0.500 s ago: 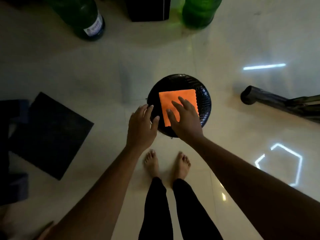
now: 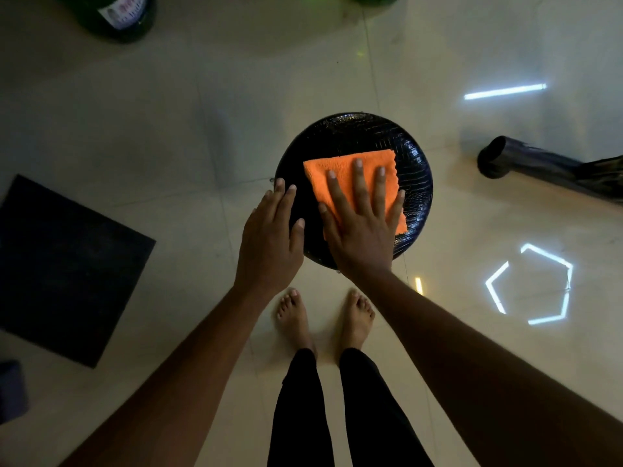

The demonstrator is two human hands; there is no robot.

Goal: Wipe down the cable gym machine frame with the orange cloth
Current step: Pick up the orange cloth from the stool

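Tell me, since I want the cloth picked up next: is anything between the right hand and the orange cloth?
Nothing visible. The right hand already lies flat on the orange cloth, fingers spread, on the round black stool. The left hand rests at the stool's left edge, off the cloth.

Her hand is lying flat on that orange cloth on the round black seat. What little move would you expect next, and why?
Probably curling the right hand's fingers to gather up the orange cloth. It lies flat under straight, spread fingers on the round black seat, so nothing grips it yet. The left hand rests open at the seat's edge, seemingly steadying it. The cloth must be lifted before any frame can be wiped.
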